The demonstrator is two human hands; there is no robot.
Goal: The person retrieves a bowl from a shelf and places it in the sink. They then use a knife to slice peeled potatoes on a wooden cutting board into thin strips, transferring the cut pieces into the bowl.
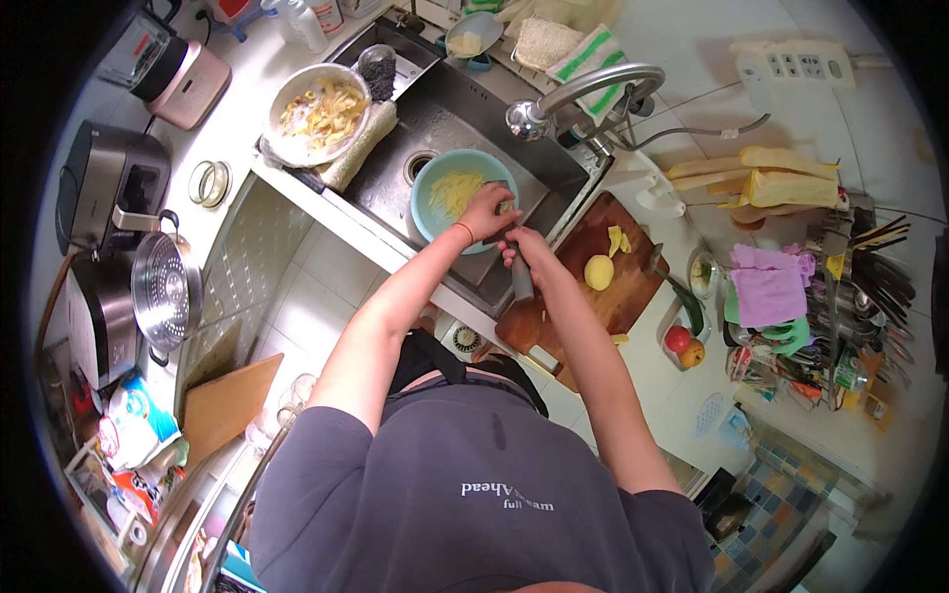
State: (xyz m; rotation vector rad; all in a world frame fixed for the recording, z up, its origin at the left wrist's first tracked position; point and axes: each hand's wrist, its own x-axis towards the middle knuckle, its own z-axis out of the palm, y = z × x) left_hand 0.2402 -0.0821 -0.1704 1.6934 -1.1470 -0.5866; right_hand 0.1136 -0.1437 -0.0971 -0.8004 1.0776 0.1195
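Note:
A light-blue bowl (423, 194) stands in the stainless steel sink (385, 181), with pale yellow shreds (454, 194), apparently potato, inside. My left hand (489, 213) is over the bowl's right side, its fingers bent around a small pale piece that they mostly hide. My right hand (528, 248) grips a grey-handled kitchen tool (522, 283) at the bowl's near right rim. The tool's working end lies under my left hand, so its kind is unclear. Right of the sink, a peeled potato (599, 273) and yellow pieces (617, 240) lie on a wooden cutting board (578, 315).
A white basin (272, 133) of peelings sits at the sink's left edge. The faucet (593, 78) arches over the far right. Beyond the board, a tray holds a tomato (677, 339) and a cucumber (686, 300). A steamer pot (167, 289) stands on the left counter.

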